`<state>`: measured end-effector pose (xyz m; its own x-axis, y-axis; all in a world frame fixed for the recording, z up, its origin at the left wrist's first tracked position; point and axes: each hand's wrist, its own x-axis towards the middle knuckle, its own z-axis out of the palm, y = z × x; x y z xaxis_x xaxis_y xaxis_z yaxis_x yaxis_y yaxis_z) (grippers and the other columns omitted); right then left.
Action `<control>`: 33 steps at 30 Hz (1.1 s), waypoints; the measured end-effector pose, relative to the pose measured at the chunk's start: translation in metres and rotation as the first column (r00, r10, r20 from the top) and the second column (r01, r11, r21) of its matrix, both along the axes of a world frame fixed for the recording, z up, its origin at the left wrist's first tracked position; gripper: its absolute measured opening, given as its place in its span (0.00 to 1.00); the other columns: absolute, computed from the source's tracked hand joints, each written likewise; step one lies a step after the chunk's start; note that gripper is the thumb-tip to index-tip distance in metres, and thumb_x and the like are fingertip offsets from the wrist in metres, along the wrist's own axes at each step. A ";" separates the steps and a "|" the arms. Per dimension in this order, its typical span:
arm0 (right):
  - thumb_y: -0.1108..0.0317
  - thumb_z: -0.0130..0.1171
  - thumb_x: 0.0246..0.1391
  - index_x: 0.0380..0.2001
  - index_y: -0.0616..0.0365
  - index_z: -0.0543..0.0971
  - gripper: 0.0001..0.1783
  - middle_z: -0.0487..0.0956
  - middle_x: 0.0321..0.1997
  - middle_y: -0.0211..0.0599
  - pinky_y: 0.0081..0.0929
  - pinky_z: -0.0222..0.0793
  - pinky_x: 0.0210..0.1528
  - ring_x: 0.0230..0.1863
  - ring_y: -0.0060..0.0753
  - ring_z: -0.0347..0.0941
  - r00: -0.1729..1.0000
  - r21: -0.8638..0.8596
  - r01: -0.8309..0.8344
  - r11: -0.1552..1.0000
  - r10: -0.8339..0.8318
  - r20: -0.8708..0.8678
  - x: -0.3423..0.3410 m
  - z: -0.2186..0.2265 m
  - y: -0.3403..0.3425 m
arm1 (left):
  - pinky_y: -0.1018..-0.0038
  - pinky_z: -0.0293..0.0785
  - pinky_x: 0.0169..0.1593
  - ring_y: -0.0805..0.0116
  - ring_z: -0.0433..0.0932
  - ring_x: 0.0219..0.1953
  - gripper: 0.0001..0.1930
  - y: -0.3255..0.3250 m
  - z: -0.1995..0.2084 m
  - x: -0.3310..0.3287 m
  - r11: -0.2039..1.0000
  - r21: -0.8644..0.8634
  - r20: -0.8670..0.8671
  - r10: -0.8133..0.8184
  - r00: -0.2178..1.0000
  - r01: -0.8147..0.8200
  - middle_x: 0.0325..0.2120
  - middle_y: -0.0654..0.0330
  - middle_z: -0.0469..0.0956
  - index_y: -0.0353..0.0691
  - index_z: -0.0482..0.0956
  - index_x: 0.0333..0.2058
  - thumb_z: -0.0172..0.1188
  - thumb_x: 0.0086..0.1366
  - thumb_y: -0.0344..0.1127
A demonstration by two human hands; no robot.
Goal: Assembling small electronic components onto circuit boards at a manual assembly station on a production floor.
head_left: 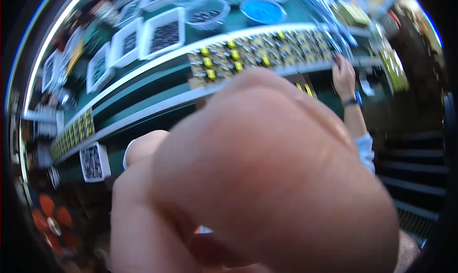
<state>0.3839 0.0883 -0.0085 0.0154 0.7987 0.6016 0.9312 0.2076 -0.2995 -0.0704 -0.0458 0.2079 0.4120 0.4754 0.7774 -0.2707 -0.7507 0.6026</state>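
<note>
My left hand [267, 163] is raised very close to the camera and fills the middle of the view, blurred. Its fingers cannot be made out, nor can anything held in them. Farther off at the right, my right hand [343, 78] reaches to the rail, a dark watch band on its wrist. Its fingertips are at the right end of a long tan circuit-board panel [298, 48] with yellow and dark parts. Blur hides whether they grip it. The panel lies along the pale rails [157, 100]; my left hand covers part of its lower edge.
Behind the rails, a green bench carries white trays [162, 32] of dark small parts, round clear tubs [206, 14] and a tub of blue parts [263, 11]. Another panel [74, 133] lies farther left beside a white bin [94, 162]. An orange-bladed fan [52, 223] stands lower left.
</note>
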 end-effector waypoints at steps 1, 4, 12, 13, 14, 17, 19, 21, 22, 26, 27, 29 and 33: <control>0.69 0.50 0.57 0.51 0.61 0.75 0.19 0.80 0.47 0.47 0.40 0.68 0.55 0.50 0.47 0.75 0.999 -0.008 0.026 1.000 -0.026 -0.027 0.008 -0.002 -0.009 | 0.70 0.63 0.47 0.70 0.66 0.45 0.16 0.000 0.004 -0.006 0.999 0.038 0.017 0.015 1.000 -0.016 0.41 0.68 0.71 0.65 0.76 0.50 0.58 0.65 0.36; 0.71 0.49 0.56 0.54 0.65 0.71 0.22 0.81 0.45 0.48 0.40 0.68 0.56 0.50 0.47 0.76 0.997 -0.032 0.077 0.997 -0.076 0.008 0.016 0.002 -0.018 | 0.71 0.62 0.47 0.71 0.65 0.45 0.18 -0.015 0.009 -0.023 0.989 0.111 0.057 0.092 0.994 -0.097 0.40 0.71 0.71 0.70 0.77 0.50 0.59 0.64 0.36; 0.71 0.47 0.58 0.57 0.64 0.69 0.23 0.81 0.44 0.50 0.37 0.69 0.54 0.47 0.48 0.77 0.997 -0.031 -0.076 0.997 0.075 -0.011 0.003 0.008 -0.005 | 0.73 0.61 0.47 0.75 0.63 0.45 0.25 -0.046 0.005 -0.030 0.969 0.119 0.077 0.207 0.975 -0.215 0.38 0.78 0.69 0.82 0.76 0.50 0.63 0.63 0.33; 0.72 0.47 0.57 0.57 0.64 0.70 0.23 0.81 0.44 0.49 0.38 0.68 0.54 0.47 0.47 0.77 0.995 -0.056 -0.096 0.994 0.096 -0.016 -0.004 0.010 -0.008 | 0.73 0.61 0.47 0.74 0.63 0.44 0.26 -0.041 -0.006 -0.032 0.970 0.090 0.066 0.219 0.973 -0.225 0.37 0.78 0.69 0.83 0.75 0.52 0.62 0.63 0.33; 0.72 0.48 0.57 0.57 0.63 0.70 0.23 0.81 0.44 0.47 0.39 0.67 0.55 0.48 0.46 0.76 0.998 -0.086 -0.066 0.994 0.064 -0.027 -0.002 0.007 -0.017 | 0.71 0.62 0.46 0.72 0.64 0.41 0.24 -0.026 -0.024 -0.015 0.933 -0.035 0.158 0.360 0.920 -0.359 0.37 0.74 0.69 0.78 0.76 0.51 0.61 0.63 0.32; 0.72 0.48 0.56 0.57 0.62 0.70 0.23 0.82 0.44 0.46 0.40 0.66 0.55 0.48 0.45 0.76 0.991 -0.119 -0.128 0.985 0.123 -0.051 -0.025 0.012 -0.017 | 0.75 0.69 0.35 0.67 0.70 0.33 0.16 -0.005 -0.053 -0.021 0.948 0.090 0.236 0.277 0.931 -0.305 0.34 0.58 0.74 0.41 0.80 0.44 0.54 0.60 0.20; 0.72 0.48 0.57 0.57 0.61 0.70 0.23 0.82 0.44 0.46 0.40 0.66 0.54 0.48 0.46 0.76 0.983 -0.151 -0.171 0.974 0.160 -0.087 -0.036 0.011 -0.024 | 0.74 0.70 0.36 0.67 0.71 0.34 0.17 -0.005 -0.072 -0.024 0.943 0.020 0.154 0.326 0.933 -0.333 0.34 0.59 0.75 0.41 0.80 0.45 0.53 0.60 0.19; 0.72 0.49 0.57 0.57 0.61 0.70 0.23 0.82 0.43 0.46 0.40 0.66 0.54 0.48 0.46 0.76 0.980 -0.141 -0.197 0.970 0.189 -0.069 -0.051 0.016 -0.018 | 0.75 0.71 0.38 0.68 0.73 0.35 0.16 0.004 -0.090 -0.025 0.915 -0.032 -0.081 0.399 0.914 -0.402 0.35 0.58 0.77 0.39 0.80 0.46 0.53 0.60 0.20; 0.72 0.49 0.57 0.56 0.61 0.71 0.23 0.82 0.43 0.46 0.40 0.66 0.54 0.49 0.47 0.75 0.976 -0.127 -0.219 0.967 0.215 -0.041 -0.052 0.017 -0.017 | 0.75 0.71 0.38 0.68 0.73 0.35 0.16 0.009 -0.101 -0.024 0.920 -0.078 -0.090 0.376 0.922 -0.383 0.35 0.58 0.77 0.39 0.80 0.46 0.53 0.60 0.20; 0.71 0.51 0.57 0.54 0.62 0.73 0.21 0.80 0.47 0.49 0.41 0.66 0.55 0.49 0.49 0.75 0.959 -0.056 -0.249 0.967 0.254 0.126 -0.055 0.029 -0.018 | 0.72 0.74 0.42 0.65 0.76 0.40 0.12 0.019 -0.136 -0.030 0.890 -0.149 -0.464 0.322 0.825 -0.431 0.39 0.54 0.77 0.35 0.79 0.45 0.54 0.64 0.23; 0.71 0.51 0.57 0.54 0.62 0.73 0.21 0.80 0.47 0.49 0.41 0.66 0.55 0.49 0.49 0.75 0.963 -0.080 -0.232 0.969 0.241 0.119 -0.065 0.039 -0.022 | 0.71 0.74 0.43 0.64 0.76 0.41 0.12 0.022 -0.144 -0.031 0.880 -0.086 -0.538 0.354 0.765 -0.468 0.40 0.54 0.77 0.36 0.79 0.46 0.55 0.64 0.24; 0.71 0.56 0.55 0.53 0.60 0.74 0.21 0.78 0.49 0.48 0.40 0.67 0.56 0.50 0.49 0.74 0.925 0.055 -0.259 0.964 0.231 0.300 -0.096 0.059 -0.029 | 0.70 0.75 0.46 0.61 0.77 0.44 0.14 0.030 -0.162 -0.029 0.858 0.061 -0.656 0.419 0.628 -0.509 0.42 0.53 0.77 0.36 0.78 0.48 0.58 0.62 0.26; 0.75 0.61 0.51 0.53 0.56 0.75 0.23 0.76 0.53 0.44 0.39 0.68 0.57 0.52 0.48 0.73 0.651 -0.479 -0.691 0.542 0.754 -0.086 -0.151 0.066 -0.047 | 0.67 0.75 0.50 0.56 0.77 0.47 0.15 0.035 -0.185 -0.013 0.875 0.171 -0.742 0.417 0.526 -0.452 0.45 0.53 0.76 0.38 0.78 0.48 0.59 0.61 0.27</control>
<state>0.2329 0.0413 0.0577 -0.7308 0.6676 0.1420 0.5570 0.7036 -0.4412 -0.0834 -0.0104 0.0231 0.5618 0.7784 0.2802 0.6312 -0.6222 0.4630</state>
